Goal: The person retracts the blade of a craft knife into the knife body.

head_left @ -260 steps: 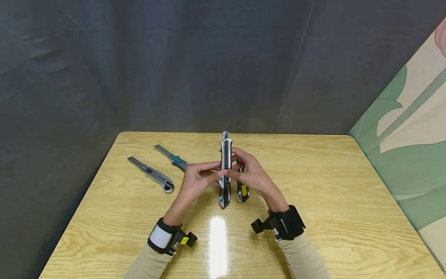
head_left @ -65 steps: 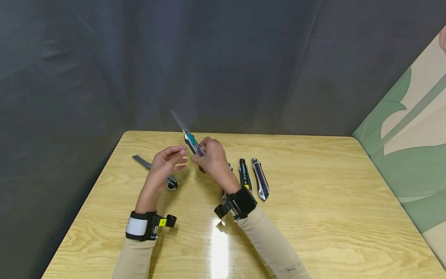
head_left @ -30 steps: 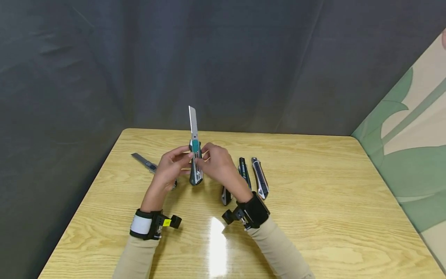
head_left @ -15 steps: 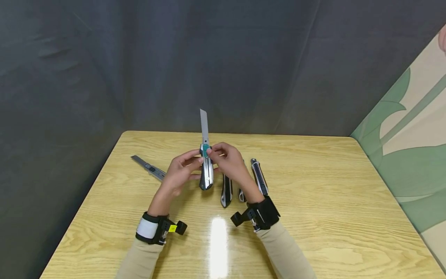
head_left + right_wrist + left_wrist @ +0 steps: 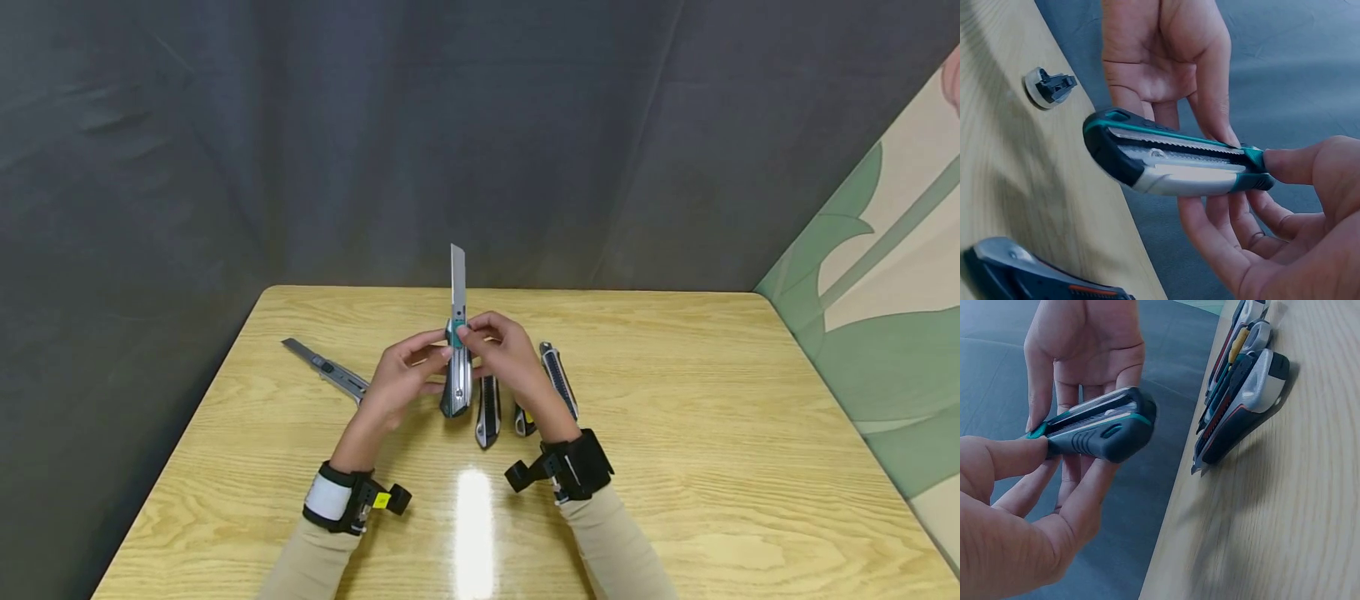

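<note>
In the head view both hands hold a utility knife [image 5: 457, 379] with a teal slider above the table, its long blade [image 5: 458, 279] pointing up and away. My left hand [image 5: 401, 375] pinches the body from the left side. From the right, my right hand [image 5: 513, 358] grips it, with the thumb on the teal slider [image 5: 458, 333]. In the right wrist view the knife body [image 5: 1179, 156] shows a dark end and a silver side; its blade is not visible there. The left wrist view shows the dark rubbery butt of the handle [image 5: 1125, 434].
A grey utility knife [image 5: 333, 371] with its blade out lies left, partly behind the left hand. Near the right hand lie a black-and-silver knife [image 5: 488, 417], a knife with a yellow part [image 5: 524, 422] and another silver-and-black one [image 5: 558, 379]. A dark curtain [image 5: 480, 150] hangs behind the wooden table [image 5: 712, 433].
Earlier both hands held a silver-and-black knife, which lies at the right now. The right hand then held the teal-slider knife; the left hand joined it. Both hands carried it rightward, and its blade turned upright.
</note>
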`<state>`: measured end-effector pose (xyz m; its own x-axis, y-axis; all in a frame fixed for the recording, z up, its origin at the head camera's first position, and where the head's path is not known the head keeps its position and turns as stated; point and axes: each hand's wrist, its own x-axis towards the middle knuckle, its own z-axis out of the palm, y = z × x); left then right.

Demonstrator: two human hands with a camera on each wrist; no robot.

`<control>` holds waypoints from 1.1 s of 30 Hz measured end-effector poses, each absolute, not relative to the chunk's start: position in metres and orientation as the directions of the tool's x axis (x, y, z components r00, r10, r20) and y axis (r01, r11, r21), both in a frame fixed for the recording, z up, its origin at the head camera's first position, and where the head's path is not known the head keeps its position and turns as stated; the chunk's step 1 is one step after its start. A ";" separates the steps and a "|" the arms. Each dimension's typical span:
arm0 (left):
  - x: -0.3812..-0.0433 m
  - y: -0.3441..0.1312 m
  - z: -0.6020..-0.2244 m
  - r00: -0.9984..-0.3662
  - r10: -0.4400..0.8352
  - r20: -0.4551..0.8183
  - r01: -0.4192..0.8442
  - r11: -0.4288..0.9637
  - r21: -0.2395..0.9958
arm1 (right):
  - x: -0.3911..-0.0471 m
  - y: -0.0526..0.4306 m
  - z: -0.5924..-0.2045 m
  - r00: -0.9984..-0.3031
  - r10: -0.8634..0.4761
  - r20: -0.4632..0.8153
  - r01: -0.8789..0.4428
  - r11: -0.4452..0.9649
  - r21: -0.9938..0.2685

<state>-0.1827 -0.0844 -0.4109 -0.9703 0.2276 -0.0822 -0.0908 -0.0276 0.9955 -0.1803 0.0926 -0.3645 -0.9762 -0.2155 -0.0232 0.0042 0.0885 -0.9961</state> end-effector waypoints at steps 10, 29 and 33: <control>-0.182 -0.078 -0.410 -0.952 0.292 -0.086 -0.082 0.025 0.996 | -0.196 0.104 -0.380 -0.992 -0.110 0.066 -0.072 0.048 -0.996; -0.175 -0.072 -0.411 -0.951 0.301 -0.066 -0.057 0.041 0.998 | -0.194 0.107 -0.381 -0.994 -0.100 0.041 -0.046 0.049 -0.998; -0.175 -0.072 -0.410 -0.958 0.283 -0.049 -0.048 0.012 0.999 | -0.193 0.108 -0.381 -0.995 -0.087 0.046 -0.048 0.031 -0.998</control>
